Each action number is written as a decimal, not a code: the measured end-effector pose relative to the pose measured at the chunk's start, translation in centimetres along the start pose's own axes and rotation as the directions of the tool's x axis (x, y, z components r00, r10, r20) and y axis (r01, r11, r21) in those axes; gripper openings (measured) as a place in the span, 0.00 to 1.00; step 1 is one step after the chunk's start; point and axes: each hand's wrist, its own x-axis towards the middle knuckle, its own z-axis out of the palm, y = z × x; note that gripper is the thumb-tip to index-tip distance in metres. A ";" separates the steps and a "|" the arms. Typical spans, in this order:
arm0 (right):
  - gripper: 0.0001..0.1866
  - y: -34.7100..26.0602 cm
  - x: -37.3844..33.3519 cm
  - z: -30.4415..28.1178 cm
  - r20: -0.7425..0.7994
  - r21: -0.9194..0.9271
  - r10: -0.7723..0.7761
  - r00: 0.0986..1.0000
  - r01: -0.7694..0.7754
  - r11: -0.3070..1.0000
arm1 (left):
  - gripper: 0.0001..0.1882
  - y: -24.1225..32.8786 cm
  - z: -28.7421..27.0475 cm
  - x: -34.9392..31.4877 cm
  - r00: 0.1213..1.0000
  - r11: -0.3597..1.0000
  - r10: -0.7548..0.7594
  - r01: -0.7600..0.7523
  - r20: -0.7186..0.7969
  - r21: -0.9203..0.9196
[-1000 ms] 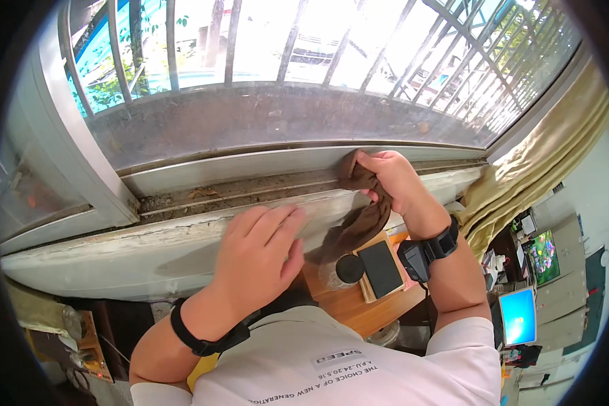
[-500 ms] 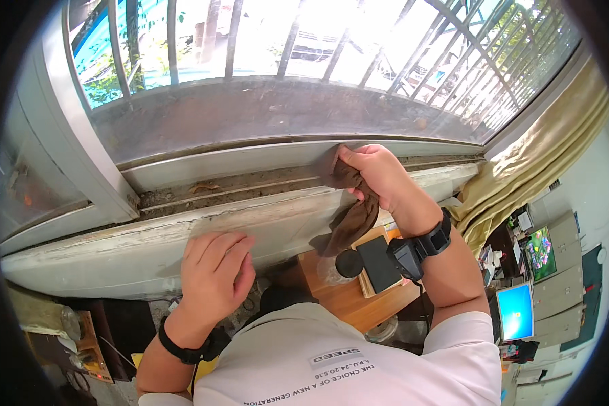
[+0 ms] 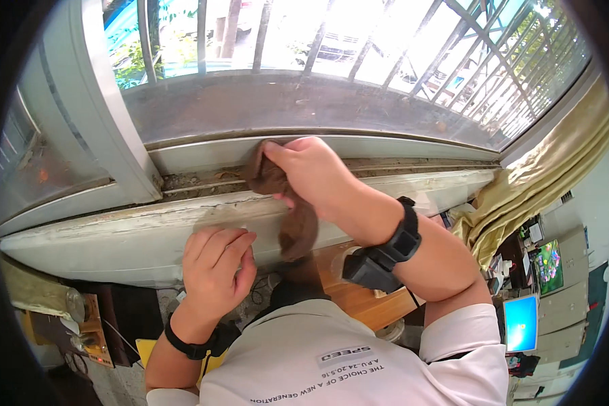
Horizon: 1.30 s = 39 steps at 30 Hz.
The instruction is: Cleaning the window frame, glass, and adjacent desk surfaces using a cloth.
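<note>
My right hand (image 3: 309,177) is closed around a brown cloth (image 3: 298,230), pressing part of it against the light window frame rail (image 3: 213,154) just above the dirty sliding track (image 3: 189,180). The rest of the cloth hangs down in front of the sill's pale wall. Nothing is held in my left hand (image 3: 216,271), which hovers in front of that wall, its fingers loosely bent and the thumb apart. Dark grit lies along the track left of the cloth. Black straps circle both my wrists; the right one carries a dark boxy device (image 3: 372,267).
Barred window glass (image 3: 304,101) rises behind the rail, with a vertical frame post (image 3: 105,101) at the left. A yellowish curtain (image 3: 555,162) hangs at the right. Below stands a wooden desk (image 3: 369,304), and a lit monitor (image 3: 521,325) is farther right.
My right hand has slid left along the window rail, carrying the cloth with it. My left hand has stayed nearly in place. The view has shifted slightly.
</note>
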 end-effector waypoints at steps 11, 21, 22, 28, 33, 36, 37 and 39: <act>0.18 -0.2 -3.2 -5.4 -0.267 0.055 0.041 0.963 -0.027 0.998 | 0.17 -0.3 -2.0 -1.1 0.998 0.999 -0.049 0.048 -0.046 -0.015; 0.19 -1.8 -1.3 4.4 0.074 -0.155 -0.140 0.987 0.150 0.976 | 0.21 -0.2 -1.7 -1.7 0.941 0.896 -0.339 0.328 0.014 -0.300; 0.17 -2.1 -1.8 5.3 0.120 -0.357 -0.244 0.962 0.271 0.894 | 0.22 0.1 -1.4 -1.8 0.921 0.858 -0.385 0.379 0.053 -0.348; 0.06 -2.3 -6.3 8.6 0.323 -0.280 -0.639 0.698 0.715 0.641 | 0.20 0.6 -2.6 -2.6 0.894 0.814 -0.430 0.444 0.127 -0.374; 0.07 -1.4 -5.9 6.5 0.360 -0.332 -0.679 0.640 0.768 0.548 | 0.19 0.8 -4.9 -2.3 0.906 0.862 -0.415 0.362 -0.083 -0.356; 0.08 -0.5 -6.0 6.1 0.333 -0.442 -0.685 0.648 0.749 0.493 | 0.15 0.8 -5.4 -2.9 0.867 0.822 -0.497 0.456 -0.036 -0.341; 0.09 0.0 -5.9 6.1 0.302 -0.467 -0.701 0.646 0.741 0.482 | 0.16 0.5 -5.4 -3.2 0.842 0.815 -0.530 0.472 -0.101 -0.335; 0.08 1.0 -5.9 6.0 0.312 -0.515 -0.715 0.625 0.744 0.426 | 0.17 -0.3 -5.5 -3.8 0.813 0.808 -0.559 0.489 -0.164 -0.330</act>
